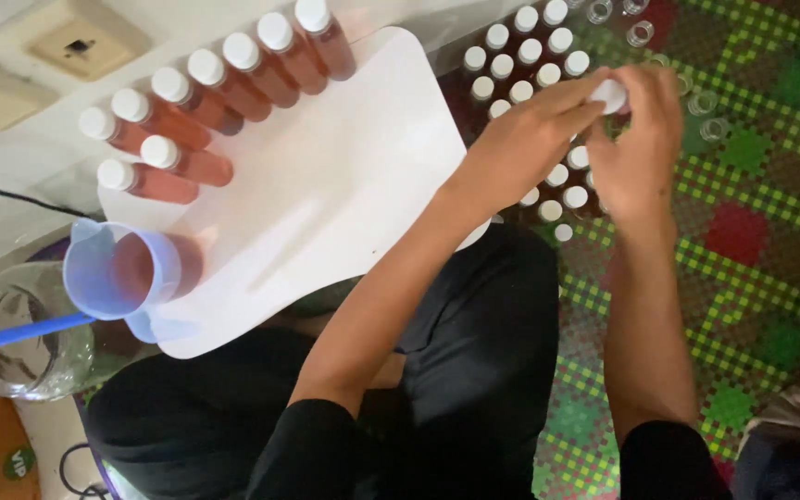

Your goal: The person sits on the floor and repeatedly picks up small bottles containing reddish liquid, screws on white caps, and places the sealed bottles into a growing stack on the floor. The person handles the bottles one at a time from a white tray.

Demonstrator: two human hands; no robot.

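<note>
Across the lap, a white board point(326, 194) is lying flat, carrying a row of capped bottles point(224, 83) filled with reddish liquid. Seven are lying side by side along its far left edge, and two more are sitting just below them. All are lying on their sides, long axes slanting, white caps pointing toward the upper left. A pale blue jug point(122, 268) holding reddish liquid is resting at the board's near left corner, beside a glass jar point(20, 343) with a blue handle point(11, 335) sticking out of it.

Beyond the board, a cluster of upright bottles point(520, 65) is standing on a checked mat point(770, 231), white caps facing the camera. A few empty uncapped bottles point(641, 32) are standing just past them. Both forearms are crossing over this cluster and hiding part of it.

Left hand point(530, 134) is reaching in with fingers extended, fingertips touching a white cap point(611, 94). Right hand point(641, 139) is curling around the same cap from the other side, fingers closed about it. The bottle under the cap is hidden by the hands, so its axis cannot be told; the cap itself is sitting above the cluster's right edge.
</note>
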